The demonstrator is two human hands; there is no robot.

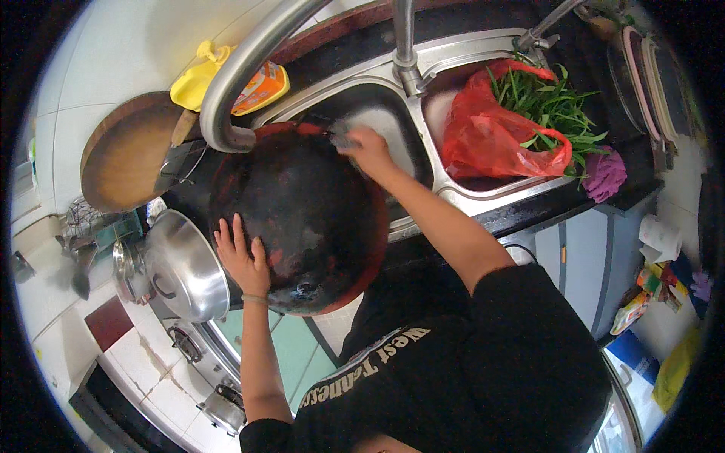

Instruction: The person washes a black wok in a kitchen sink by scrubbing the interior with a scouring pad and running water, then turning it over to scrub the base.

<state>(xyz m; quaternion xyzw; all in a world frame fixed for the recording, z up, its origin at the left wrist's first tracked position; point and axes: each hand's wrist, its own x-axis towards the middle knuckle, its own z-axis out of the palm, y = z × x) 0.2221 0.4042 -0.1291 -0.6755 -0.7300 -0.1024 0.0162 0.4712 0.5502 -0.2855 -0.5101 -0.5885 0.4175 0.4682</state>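
Observation:
A large round wok [317, 209], dark with reddish patches, lies bottom up over the left sink basin [391, 122] and the counter edge. On its left side my left hand [243, 257] rests flat with the fingers spread. My right hand [368, 150] is closed around a grey scouring pad [342, 139] at the wok's upper right rim. The curved steel faucet [226, 85] arches over the wok's upper left. In the right basin sits a red plastic bag [487, 130] with long green leaves [544, 105] spilling out of it.
A wooden chopping board [122, 153], a cleaver [184, 127] and yellow and orange bottles [260, 88] stand left of the sink. A steel pot lid [187, 266] is close to my left hand. A purple cloth [605, 172] lies right of the leaves. Gas burners [184, 342] are lower left.

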